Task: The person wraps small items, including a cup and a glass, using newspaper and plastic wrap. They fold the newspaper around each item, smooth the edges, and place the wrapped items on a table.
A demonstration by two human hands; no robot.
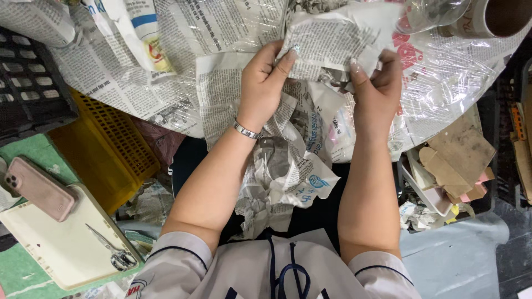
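- Left hand (265, 83): closed, pinching crumpled newspaper sheet (327, 47) at its 1 o'clock.
- Right hand (377, 83): closed, pinching same sheet at 11 o'clock.
- Scissors (111, 249): on cream tray (50, 243), 7 o'clock, well apart.

Tape roll (501, 16) cut by top edge

A white plastic bag (138, 33) with a blue stripe and a yellow label is lying at the upper left of the frame. Flattened brown cardboard packaging (457, 158) is sitting at the right side.
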